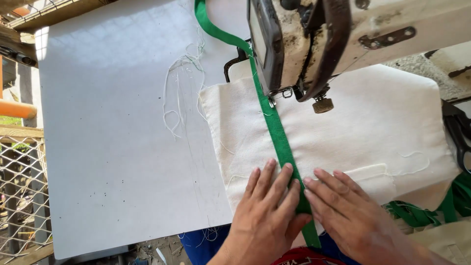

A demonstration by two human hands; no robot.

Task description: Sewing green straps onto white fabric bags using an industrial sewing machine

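A cream canvas cloth (353, 122) lies flat under an old off-white sewing machine head (314, 39). A green strap (277, 132) runs down the cloth, from under the presser foot (279, 93) to the near table edge. My left hand (267, 208) presses flat on the cloth with its fingers on the strap's left side. Beside it, my right hand (346, 208) lies flat on the strap's right side, fingers spread. Neither hand grips anything. The needle is hidden behind the machine head.
The white sewing table (113, 147) stretches to the left, with loose white threads (181, 93) lying on it. More green strap (422, 211) is bunched at the right. Black scissors (458, 132) lie at the right edge. A wire fence (19, 196) stands at the left.
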